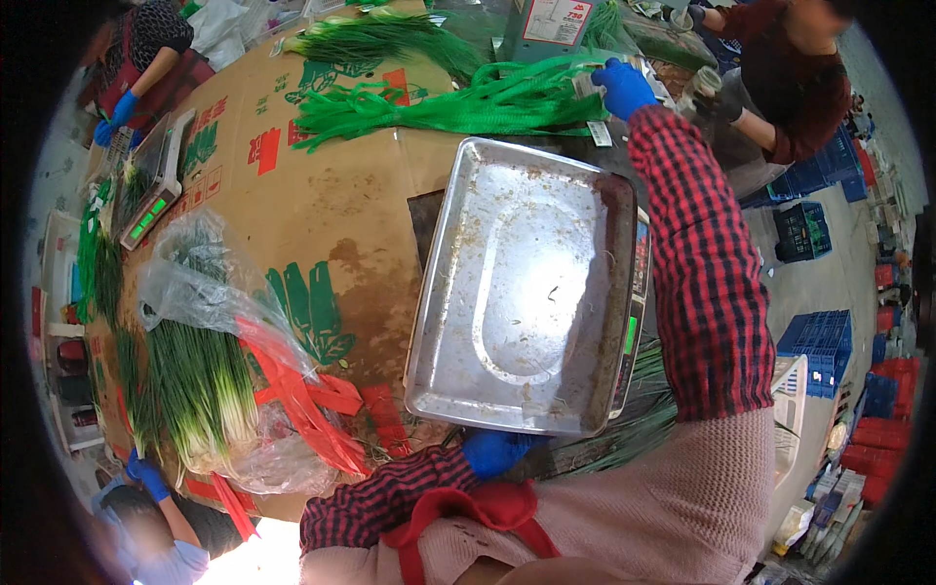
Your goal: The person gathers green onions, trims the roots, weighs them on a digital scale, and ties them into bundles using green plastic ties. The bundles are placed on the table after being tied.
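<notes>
My right hand (625,89), in a blue glove, reaches to the far side of the table. Its fingers are on the labelled end of a bundle of green mesh net bags (453,110); whether they grip a bag is not clear. Near my body, my left hand (501,452), also gloved in blue, lies by the near edge of a metal tray (512,292). The tray's rim partly hides that hand, so its grip cannot be seen. Bits of dirt and plant scraps dot the tray, which sits on a digital scale (630,333) with a lit green display.
Spring onions (208,395) lie at left under a clear plastic bag (194,270) and red ribbon (292,395). Another scale (153,190) stands beyond them on the printed cardboard (365,219). More spring onions (387,40) lie at the far edge. Co-workers' hands are at left and upper right.
</notes>
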`<state>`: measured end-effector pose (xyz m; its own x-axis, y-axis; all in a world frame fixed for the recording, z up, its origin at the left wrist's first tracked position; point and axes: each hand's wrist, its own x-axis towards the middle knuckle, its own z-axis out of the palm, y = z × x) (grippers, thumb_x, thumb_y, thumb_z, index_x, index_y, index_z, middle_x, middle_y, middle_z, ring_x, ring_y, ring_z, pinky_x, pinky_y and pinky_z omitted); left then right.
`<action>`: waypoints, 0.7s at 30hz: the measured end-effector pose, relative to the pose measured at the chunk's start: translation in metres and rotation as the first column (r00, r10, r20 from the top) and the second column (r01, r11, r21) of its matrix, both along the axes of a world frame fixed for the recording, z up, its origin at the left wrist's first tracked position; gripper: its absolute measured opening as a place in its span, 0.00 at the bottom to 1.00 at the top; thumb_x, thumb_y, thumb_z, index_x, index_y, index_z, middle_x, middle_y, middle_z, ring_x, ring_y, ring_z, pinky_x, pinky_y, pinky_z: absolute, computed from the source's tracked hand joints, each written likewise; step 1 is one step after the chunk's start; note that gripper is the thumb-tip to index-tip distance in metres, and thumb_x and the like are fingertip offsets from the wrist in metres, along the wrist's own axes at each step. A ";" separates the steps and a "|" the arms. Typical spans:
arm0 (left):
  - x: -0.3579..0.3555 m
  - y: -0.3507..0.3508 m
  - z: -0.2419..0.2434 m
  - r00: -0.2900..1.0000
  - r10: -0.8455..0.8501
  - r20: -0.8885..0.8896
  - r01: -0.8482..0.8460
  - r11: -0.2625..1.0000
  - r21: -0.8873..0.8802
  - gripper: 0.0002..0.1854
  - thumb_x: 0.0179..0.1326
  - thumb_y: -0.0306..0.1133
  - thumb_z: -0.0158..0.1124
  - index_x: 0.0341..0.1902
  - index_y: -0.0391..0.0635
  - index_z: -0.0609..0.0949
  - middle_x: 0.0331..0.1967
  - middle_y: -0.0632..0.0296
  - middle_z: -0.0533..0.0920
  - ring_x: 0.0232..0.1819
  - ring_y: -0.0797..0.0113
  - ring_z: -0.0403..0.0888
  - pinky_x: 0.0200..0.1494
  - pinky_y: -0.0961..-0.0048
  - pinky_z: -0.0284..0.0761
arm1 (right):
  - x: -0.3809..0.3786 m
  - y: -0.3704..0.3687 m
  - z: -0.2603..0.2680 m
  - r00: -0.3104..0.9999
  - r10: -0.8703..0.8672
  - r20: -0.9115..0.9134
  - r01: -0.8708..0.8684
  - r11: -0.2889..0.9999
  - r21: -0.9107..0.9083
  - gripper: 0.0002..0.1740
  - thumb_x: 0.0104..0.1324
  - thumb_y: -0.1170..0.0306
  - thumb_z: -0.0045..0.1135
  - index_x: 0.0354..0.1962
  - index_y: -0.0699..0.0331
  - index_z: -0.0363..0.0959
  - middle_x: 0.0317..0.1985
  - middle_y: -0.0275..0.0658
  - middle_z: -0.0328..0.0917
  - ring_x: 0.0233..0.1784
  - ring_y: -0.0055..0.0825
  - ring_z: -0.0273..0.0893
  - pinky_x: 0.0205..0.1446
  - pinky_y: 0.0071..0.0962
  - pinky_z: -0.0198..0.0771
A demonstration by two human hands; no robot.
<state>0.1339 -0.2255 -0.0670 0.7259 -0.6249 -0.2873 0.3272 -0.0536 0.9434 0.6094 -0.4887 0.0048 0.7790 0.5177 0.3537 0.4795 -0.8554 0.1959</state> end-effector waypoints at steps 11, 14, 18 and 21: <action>0.034 -0.093 -0.035 0.455 -0.280 -0.845 -0.684 0.498 -0.533 0.25 0.69 0.43 0.36 0.63 0.39 0.61 0.60 0.47 0.64 0.61 0.52 0.63 0.66 0.57 0.60 | -0.061 -0.022 0.011 0.757 0.204 -0.621 0.410 0.593 0.693 0.20 0.56 0.65 0.60 0.44 0.69 0.75 0.39 0.39 0.79 0.41 0.23 0.74 0.49 0.23 0.66; 0.045 -0.110 -0.026 0.588 -0.338 -0.735 -0.391 0.677 -0.624 0.21 0.65 0.42 0.46 0.54 0.38 0.71 0.49 0.48 0.75 0.50 0.58 0.74 0.56 0.64 0.70 | -0.099 -0.001 0.015 0.751 0.287 -0.594 0.331 0.615 0.716 0.16 0.58 0.67 0.58 0.42 0.69 0.75 0.37 0.39 0.78 0.41 0.24 0.74 0.48 0.24 0.66; 0.015 -0.103 0.006 0.687 -0.305 -0.659 -0.006 0.905 -0.426 0.12 0.55 0.33 0.58 0.41 0.42 0.78 0.34 0.57 0.81 0.30 0.69 0.78 0.36 0.74 0.77 | -0.165 0.040 0.036 0.921 0.239 -0.308 -0.042 0.846 0.531 0.09 0.58 0.71 0.56 0.36 0.66 0.75 0.38 0.41 0.77 0.43 0.32 0.74 0.49 0.27 0.67; -0.011 -0.052 0.021 0.789 -0.273 -0.551 0.113 0.945 -0.306 0.13 0.52 0.33 0.61 0.42 0.43 0.79 0.34 0.58 0.81 0.30 0.72 0.79 0.33 0.75 0.77 | -0.221 0.079 0.049 0.927 0.290 -0.238 -0.180 0.900 0.397 0.07 0.56 0.74 0.57 0.35 0.62 0.76 0.37 0.43 0.77 0.44 0.38 0.74 0.50 0.32 0.67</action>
<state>0.1229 -0.2771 -0.0461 0.3283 -0.8402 -0.4315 0.8223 0.0294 0.5683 0.3884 -0.4094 0.0541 0.7452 0.5774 0.3336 0.6631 -0.6944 -0.2795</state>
